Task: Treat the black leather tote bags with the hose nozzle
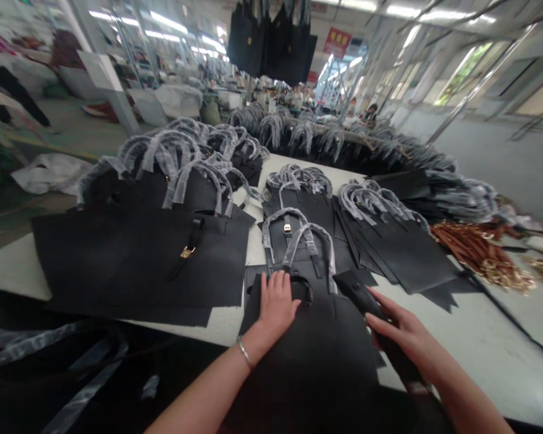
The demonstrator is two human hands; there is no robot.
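A black bag panel [317, 343] with a plastic-wrapped handle [328, 241] lies in front of me. My left hand [278, 304] rests on its upper part, palm down with the fingers stretched out, beside a small black strap loop [304, 289]. A bracelet circles that wrist. My right hand [400, 331] grips a dark strap-like piece [362, 295] between thumb and fingers, over the panel's right edge. The lower end of this piece runs down into shadow. Just beyond the panel lies another black panel with a gold clasp [287, 229].
Large black panels [140, 259] with a gold buckle [187, 252] lie at left. More panels [407, 253] are stacked at right, near brown straps [479, 253] with gold hardware. Black bags [271, 48] hang above. Wrapped handles [303, 132] line the far side of the pale table [457, 343].
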